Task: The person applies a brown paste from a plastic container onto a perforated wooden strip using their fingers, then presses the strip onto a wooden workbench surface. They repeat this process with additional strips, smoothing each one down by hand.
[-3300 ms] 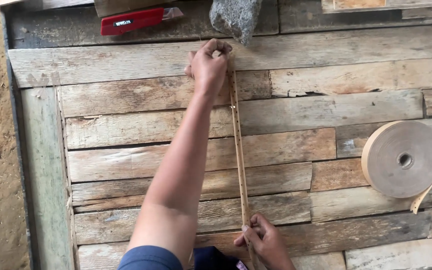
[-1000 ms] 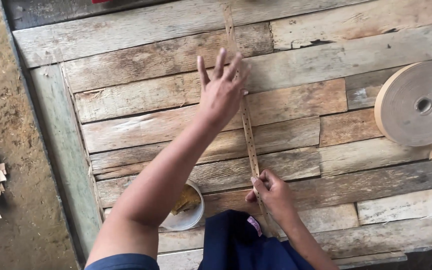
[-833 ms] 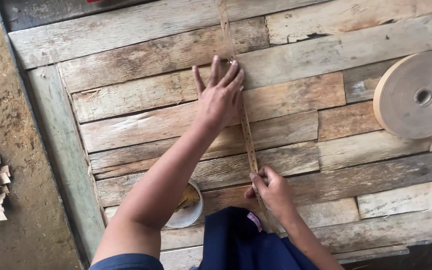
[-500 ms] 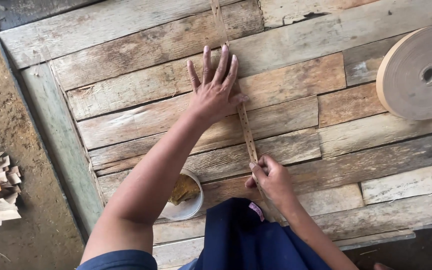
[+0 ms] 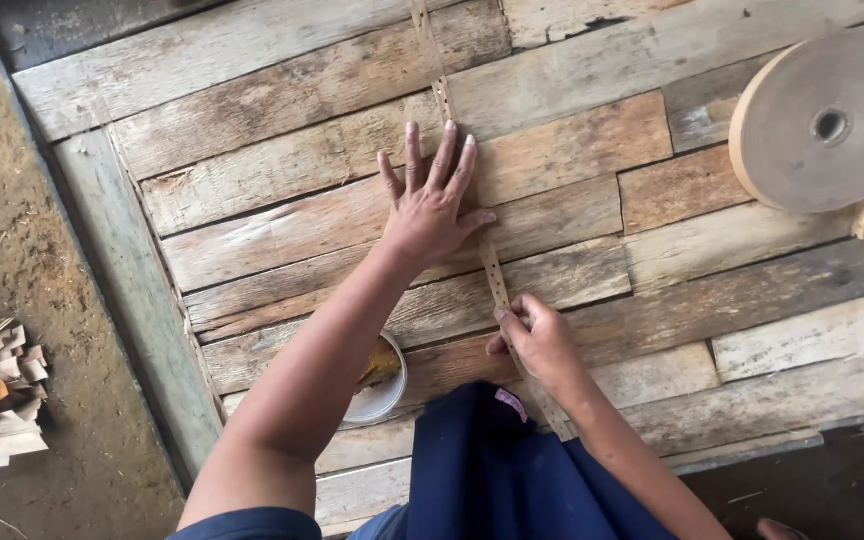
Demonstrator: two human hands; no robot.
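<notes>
Left hand (image 5: 430, 205) flat, fingers spread, pressing the long thin perforated tan strip (image 5: 492, 275) running away along the weathered plank table (image 5: 252, 190); right hand (image 5: 537, 340) pinches its near end.

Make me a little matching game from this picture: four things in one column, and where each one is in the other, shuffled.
Things:
1. left hand
2. right hand
3. big tape roll
4. small bowl

Places:
A. far right on the planks
B. spread flat beside the thin strip
C. partly under the left forearm
D. pinching the strip near the body

Pairs: 1-B, 2-D, 3-A, 4-C
</notes>
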